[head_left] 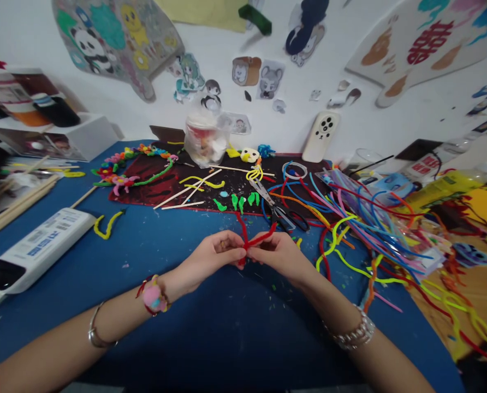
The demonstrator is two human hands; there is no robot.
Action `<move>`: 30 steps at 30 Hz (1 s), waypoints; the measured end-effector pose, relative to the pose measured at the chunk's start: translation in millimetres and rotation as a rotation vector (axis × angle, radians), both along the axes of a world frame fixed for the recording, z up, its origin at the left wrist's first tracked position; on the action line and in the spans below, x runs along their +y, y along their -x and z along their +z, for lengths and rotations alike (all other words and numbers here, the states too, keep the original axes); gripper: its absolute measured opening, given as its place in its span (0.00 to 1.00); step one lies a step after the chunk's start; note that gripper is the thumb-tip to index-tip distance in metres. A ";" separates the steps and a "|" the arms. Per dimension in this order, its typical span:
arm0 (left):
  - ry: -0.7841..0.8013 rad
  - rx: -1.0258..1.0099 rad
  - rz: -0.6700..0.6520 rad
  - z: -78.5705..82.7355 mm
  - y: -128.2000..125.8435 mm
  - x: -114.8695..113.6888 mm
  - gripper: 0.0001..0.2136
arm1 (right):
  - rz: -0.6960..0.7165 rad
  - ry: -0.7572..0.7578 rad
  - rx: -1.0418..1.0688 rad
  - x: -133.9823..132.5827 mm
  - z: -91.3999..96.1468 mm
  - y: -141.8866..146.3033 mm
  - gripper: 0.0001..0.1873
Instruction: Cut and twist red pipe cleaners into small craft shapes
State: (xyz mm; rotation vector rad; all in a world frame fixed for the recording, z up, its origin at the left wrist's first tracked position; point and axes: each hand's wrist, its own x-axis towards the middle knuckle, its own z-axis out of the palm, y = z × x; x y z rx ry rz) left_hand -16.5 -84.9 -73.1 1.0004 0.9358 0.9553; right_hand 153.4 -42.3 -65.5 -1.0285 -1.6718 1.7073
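Observation:
A red pipe cleaner [262, 238] is pinched between my two hands over the blue table. Two of its ends stick up and away in a V, and a short bit hangs below the fingers. My left hand [223, 249] grips it from the left with thumb and fingertips. From the right, my right hand [279, 254] pinches it close to the same spot, the fingertips nearly meeting. Just beyond lie small green pipe cleaner pieces [239, 203] and a pair of scissors [278, 210] with dark handles.
Loose coloured pipe cleaners [374, 234] spread across the right side. Wooden sticks [188, 188] lie on the dark mat [145, 188]. A flowered pipe cleaner wreath [155, 177] is at the back left, a white device [34, 245] at left. A phone [320, 137] leans on the wall.

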 end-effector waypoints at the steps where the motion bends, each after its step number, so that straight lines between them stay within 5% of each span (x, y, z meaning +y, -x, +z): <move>1: 0.002 0.005 -0.006 -0.7 0.1 0.5 0.09 | -0.002 -0.028 -0.015 0.2 -0.2 -0.3 0.08; 8: -0.105 0.170 -0.013 -4.0 -0.5 0.8 0.07 | 0.037 -0.148 -0.151 1.2 3.3 -1.9 0.03; 18: -0.345 0.479 0.041 -12.0 -1.2 -4.1 0.06 | 0.171 0.216 0.006 9.2 1.1 -7.5 0.11; 30: -0.184 0.285 0.000 -6.0 0.7 1.2 0.06 | 0.108 0.148 -0.010 7.1 -1.8 -5.1 0.10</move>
